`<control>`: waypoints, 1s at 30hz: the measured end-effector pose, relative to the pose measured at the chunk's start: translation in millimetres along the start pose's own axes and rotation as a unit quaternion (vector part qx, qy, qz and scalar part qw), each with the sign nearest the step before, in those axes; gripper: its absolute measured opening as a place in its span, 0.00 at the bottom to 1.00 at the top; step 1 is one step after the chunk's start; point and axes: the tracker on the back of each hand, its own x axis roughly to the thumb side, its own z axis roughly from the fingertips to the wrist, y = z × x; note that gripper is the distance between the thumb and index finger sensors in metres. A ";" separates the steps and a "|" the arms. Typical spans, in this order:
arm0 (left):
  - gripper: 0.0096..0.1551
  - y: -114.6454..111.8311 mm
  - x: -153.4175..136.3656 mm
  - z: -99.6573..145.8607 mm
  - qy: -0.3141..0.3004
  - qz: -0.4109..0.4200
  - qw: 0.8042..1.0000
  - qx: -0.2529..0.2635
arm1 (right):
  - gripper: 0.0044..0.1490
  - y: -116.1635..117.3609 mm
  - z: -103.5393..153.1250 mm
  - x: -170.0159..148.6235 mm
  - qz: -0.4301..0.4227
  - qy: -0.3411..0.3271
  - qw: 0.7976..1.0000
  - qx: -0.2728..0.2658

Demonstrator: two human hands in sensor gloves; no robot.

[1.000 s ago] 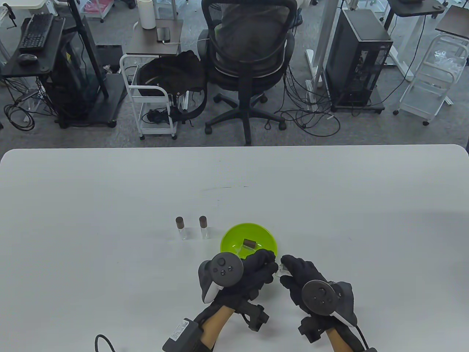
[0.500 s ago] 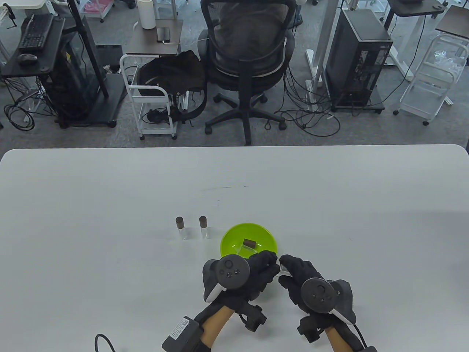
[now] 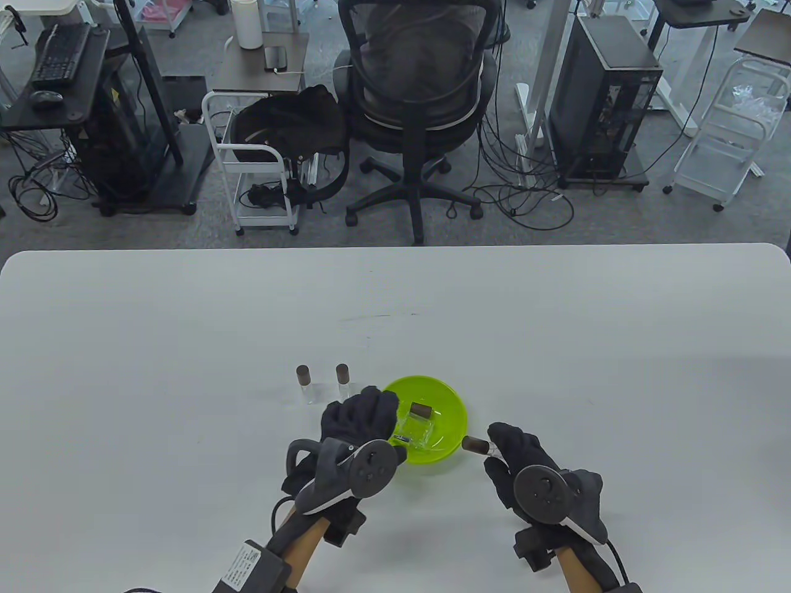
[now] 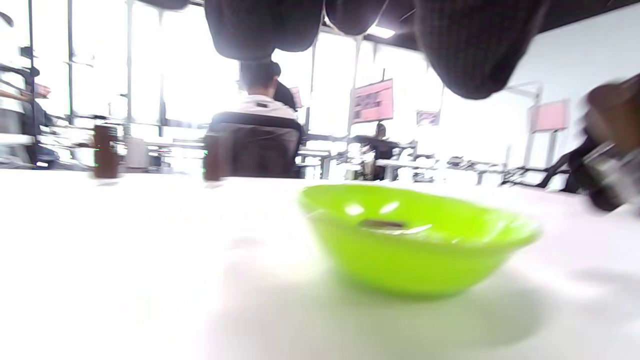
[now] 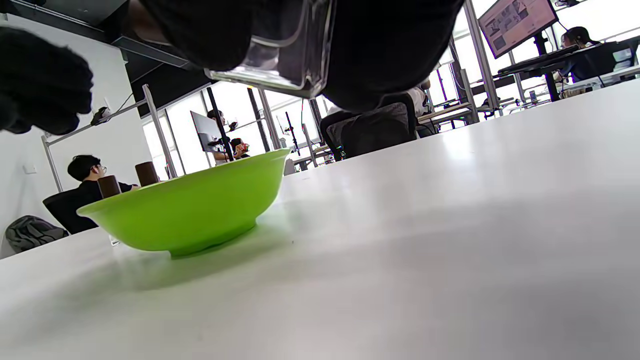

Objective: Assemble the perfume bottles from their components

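A lime-green bowl (image 3: 450, 400) stands on the white table near the front; it also shows in the left wrist view (image 4: 410, 260) and the right wrist view (image 5: 190, 220). In it lie a brown cap (image 3: 421, 409), a clear glass bottle body (image 3: 416, 430) and a small sprayer part (image 3: 401, 438). My left hand (image 3: 371, 409) reaches over the bowl's left rim and holds nothing; its fingers (image 4: 475, 50) hang free above the bowl. My right hand (image 3: 495, 448), just right of the bowl, grips a glass bottle (image 5: 280, 50) lying on its side, with its brown cap (image 3: 474, 443) pointing left.
Two capped bottles (image 3: 303, 383) (image 3: 343, 382) stand upright left of the bowl, close to my left hand. The white table (image 3: 185, 346) stretches far beyond them. An office chair (image 3: 420, 92) and carts stand past its far edge.
The hands, joined over the bottle before, have parted. My left hand let go and moved left and forward to the bowl's rim. My right hand keeps the bottle, its brown cap now showing.
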 end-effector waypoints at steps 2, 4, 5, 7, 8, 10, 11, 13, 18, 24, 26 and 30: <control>0.55 -10.8 -20.4 6.7 0.032 -0.023 0.999 -0.014 | 0.33 -0.3 -0.3 -3.6 -0.013 0.008 1.000 -0.002; 0.57 -20.4 -37.3 11.1 0.061 -0.032 0.997 -0.030 | 0.34 0.1 -0.5 -7.0 -0.019 0.017 1.000 -0.007; 0.58 -25.3 -45.2 13.2 0.074 -0.029 0.996 -0.037 | 0.34 0.6 -0.8 -9.0 -0.020 0.024 0.999 -0.013; 0.59 -33.3 -54.3 16.3 0.086 -0.013 0.995 -0.043 | 0.35 1.0 -2.0 -12.0 -0.016 0.032 0.999 -0.017; 0.59 -38.2 -57.3 18.7 0.090 -0.001 0.995 -0.041 | 0.35 1.4 -3.1 -14.0 -0.009 0.039 0.999 -0.018; 0.59 -44.2 -58.3 20.0 0.084 0.007 0.996 -0.034 | 0.34 0.5 -8.4 -17.3 0.003 0.051 0.999 -0.017; 0.60 -43.8 -57.5 19.7 0.086 -0.005 0.995 -0.045 | 0.34 -1.2 -12.3 -19.1 0.003 0.051 0.998 -0.021; 0.60 -40.5 -55.0 19.4 0.086 -0.010 0.996 -0.037 | 0.33 -5.5 -21.2 -22.6 -0.011 0.072 0.997 -0.028; 0.60 -33.8 -50.2 20.6 0.079 -0.005 0.997 -0.008 | 0.33 -10.6 -58.4 -31.7 0.006 0.146 0.989 -0.037; 0.60 -36.5 -49.3 23.0 0.079 -0.021 0.997 -0.018 | 0.34 6.7 -90.9 -50.1 0.064 0.227 0.972 -0.006; 0.60 -35.1 -50.6 24.0 0.080 -0.015 0.997 -0.014 | 0.35 13.0 -96.2 -56.5 0.063 0.252 0.966 0.009; 0.60 -33.9 -52.7 25.1 0.085 -0.013 0.996 -0.013 | 0.36 19.3 -100.3 -65.1 0.075 0.282 0.956 0.023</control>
